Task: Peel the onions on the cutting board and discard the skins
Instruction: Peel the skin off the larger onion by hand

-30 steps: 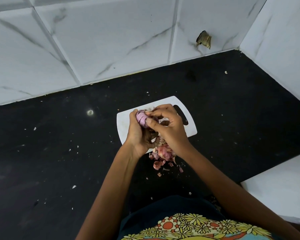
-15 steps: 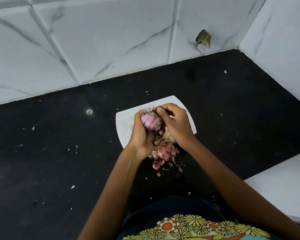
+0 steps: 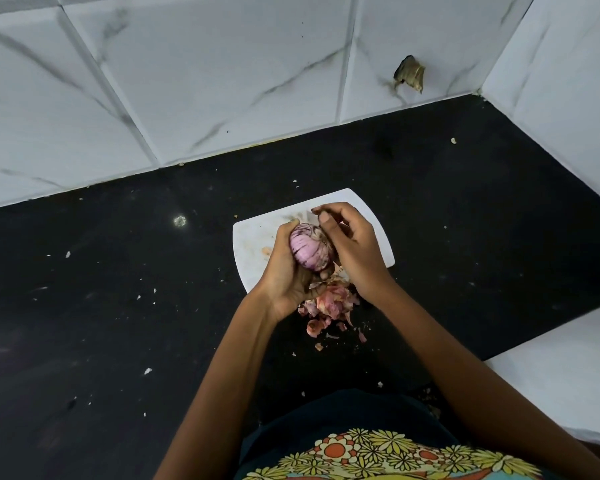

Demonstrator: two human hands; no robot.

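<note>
Leftmost, the black worktop [image 3: 101, 306] runs out under white marble-veined wall tiles [image 3: 194, 74] and is speckled with pale crumbs. Toward the middle lies the white cutting board [image 3: 253, 244], its left part bare apart from a faint orange smear. Above the board's near edge, the left hand [image 3: 284, 275] cups a purple onion [image 3: 309, 251], fingers curled up around its underside and thumb lying along its left side; the pale, streaked flesh faces up. The right hand [image 3: 354, 251] sits just beside the onion on its right, touching it, with the thumb and forefinger pinched together at the onion's top on what looks like a dark scrap of skin; the scrap is too small to tell for certain. Below the hands, a pile of pinkish onion skins [image 3: 329, 306] lies on the worktop just off the board's near edge, loose bits trailing toward the person. Farther right, a chipped hole [image 3: 409, 76] breaks a wall tile, and a white ledge [image 3: 568, 375] meets the worktop's right side.
</note>
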